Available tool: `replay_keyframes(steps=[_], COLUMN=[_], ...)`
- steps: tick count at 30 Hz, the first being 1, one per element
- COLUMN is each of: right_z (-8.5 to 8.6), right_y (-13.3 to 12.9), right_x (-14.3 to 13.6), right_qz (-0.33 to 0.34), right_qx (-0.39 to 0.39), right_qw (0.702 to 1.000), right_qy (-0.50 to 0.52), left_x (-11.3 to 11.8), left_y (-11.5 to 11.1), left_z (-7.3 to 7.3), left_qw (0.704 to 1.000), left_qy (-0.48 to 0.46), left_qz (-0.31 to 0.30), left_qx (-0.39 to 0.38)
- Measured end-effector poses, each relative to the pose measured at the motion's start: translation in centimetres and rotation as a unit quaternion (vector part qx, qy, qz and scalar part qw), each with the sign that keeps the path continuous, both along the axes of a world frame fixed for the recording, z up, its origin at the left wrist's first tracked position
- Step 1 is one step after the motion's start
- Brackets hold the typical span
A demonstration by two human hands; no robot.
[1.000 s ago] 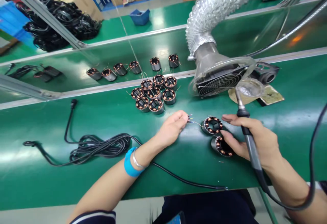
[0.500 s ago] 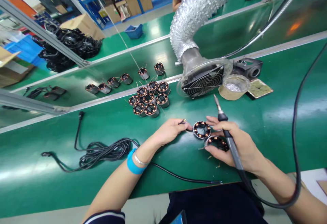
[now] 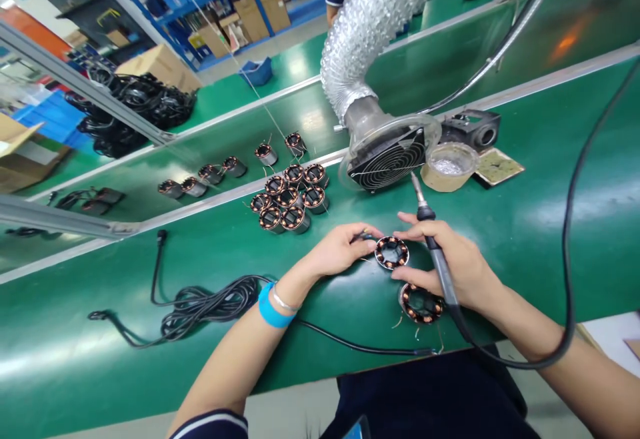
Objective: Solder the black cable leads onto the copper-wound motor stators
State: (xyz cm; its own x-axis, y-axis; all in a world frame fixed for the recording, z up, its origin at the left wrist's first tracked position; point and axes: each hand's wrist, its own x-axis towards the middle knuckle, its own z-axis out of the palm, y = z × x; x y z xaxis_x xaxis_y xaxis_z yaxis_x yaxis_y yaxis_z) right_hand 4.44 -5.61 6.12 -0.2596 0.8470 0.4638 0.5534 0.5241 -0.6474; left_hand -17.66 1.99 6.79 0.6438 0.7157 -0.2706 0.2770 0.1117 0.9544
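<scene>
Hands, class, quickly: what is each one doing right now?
Left hand: fingers pinched on the wire leads of the wound stator.
Right hand: closed around the soldering iron, fingertips touching that stator.

A cluster of copper-wound stators [image 3: 290, 197] is sitting beside a fume extractor fan [image 3: 387, 159], with a coiled black cable [image 3: 200, 302] lying on the green bench [image 3: 75, 332].

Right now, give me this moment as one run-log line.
left hand: pinching stator wires | right hand: holding soldering iron, steadying stator | second stator: on bench
</scene>
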Motion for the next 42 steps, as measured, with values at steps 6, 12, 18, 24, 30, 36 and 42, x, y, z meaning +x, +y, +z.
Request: replay_keyframes(steps=[6, 12, 18, 24, 30, 36, 42], right_z=[-0.3, 0.0, -0.2, -0.4, -0.3, -0.7, -0.5], right_y=[0.6, -0.2, -1.2, -1.4, -1.5, -1.5, -1.5], right_x=[-0.1, 1.5, 2.8, 1.8, 1.8, 1.7, 1.7], right_qz=[0.037, 0.053, 0.026, -0.003, -0.013, -0.01, -0.005], right_qx=[-0.027, -0.033, -0.063, -0.047, -0.059, -0.052, -0.05], right_qw=[0.998, 0.997, 0.997, 0.999, 0.997, 0.997, 0.998], right_qy=[0.035, 0.053, 0.026, 0.028, 0.038, 0.048, 0.046], left_x=[-0.4, 0.6, 1.7, 1.2, 3.3, 4.1, 4.0], left_y=[0.0, -0.6, -1.1, -1.1, -1.2, -1.0, -0.5], left_z=[-0.2, 0.1, 0.2, 1.8, 3.4, 3.9, 3.8], left_qw=[0.999, 0.996, 0.986, 0.992, 0.99, 0.994, 0.98], left_qy=[0.013, 0.059, 0.119, 0.099, 0.011, 0.029, 0.007], left_qz=[-0.031, -0.064, -0.074, -0.076, 0.04, 0.044, 0.078], left_qx=[0.005, 0.023, 0.087, 0.035, -0.131, -0.096, -0.182])
